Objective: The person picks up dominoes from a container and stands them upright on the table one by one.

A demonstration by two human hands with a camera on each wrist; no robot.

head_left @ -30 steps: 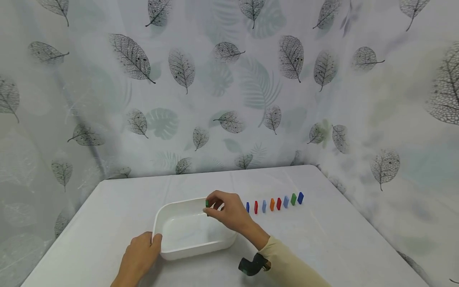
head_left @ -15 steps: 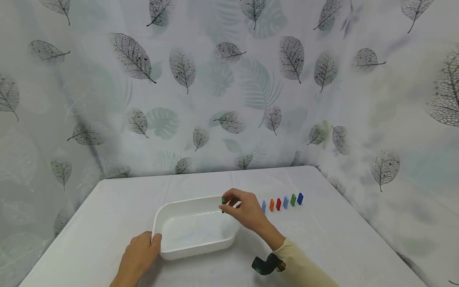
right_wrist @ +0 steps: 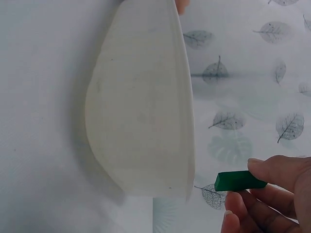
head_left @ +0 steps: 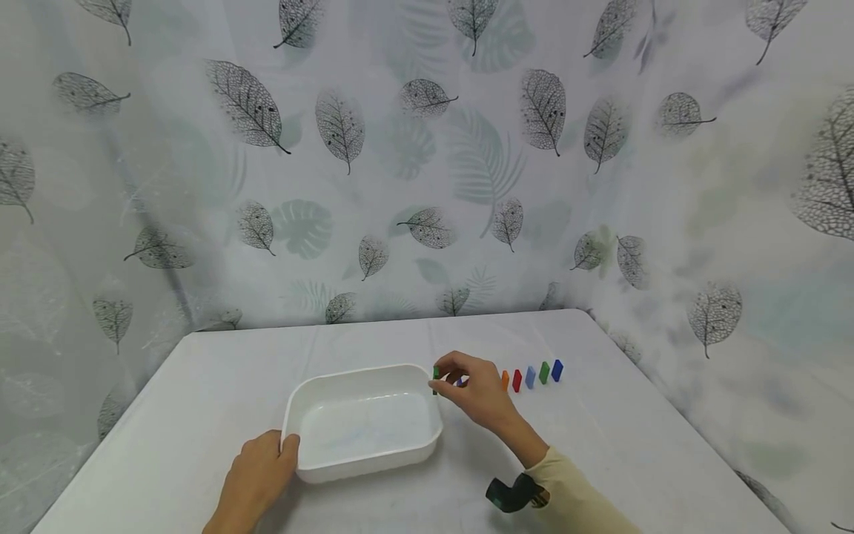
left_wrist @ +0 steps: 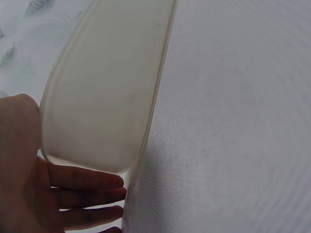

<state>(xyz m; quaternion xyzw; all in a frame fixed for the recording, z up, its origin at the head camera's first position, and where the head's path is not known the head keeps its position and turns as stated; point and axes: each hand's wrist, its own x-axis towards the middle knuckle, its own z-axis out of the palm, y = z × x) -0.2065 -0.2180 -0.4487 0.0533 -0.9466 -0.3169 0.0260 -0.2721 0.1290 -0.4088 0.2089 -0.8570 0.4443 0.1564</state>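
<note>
My right hand [head_left: 487,393] pinches a small green domino block [right_wrist: 238,181] between thumb and fingertips. In the head view it holds the block upright, right at the right rim of a white plastic basin [head_left: 363,464]. My left hand [head_left: 256,471] grips the basin's left end, thumb at the rim and fingers against the outer wall. To the right stands a row of domino blocks on end: orange [head_left: 505,380], red [head_left: 517,380], light blue [head_left: 530,377], green [head_left: 544,372] and dark blue [head_left: 557,370]. My right hand hides the near end of the row, with a bit of blue showing between the fingers.
A white cloth covers the table [head_left: 640,460]. Behind it and along both sides hangs a pale curtain [head_left: 427,170] printed with leaves. A dark camera mount [head_left: 512,494] sits at my right wrist, by the beige sleeve [head_left: 577,495].
My right hand has carried the green domino block rightward, from over the basin to its right rim, covering more of the row. My left hand keeps its grip on the basin.
</note>
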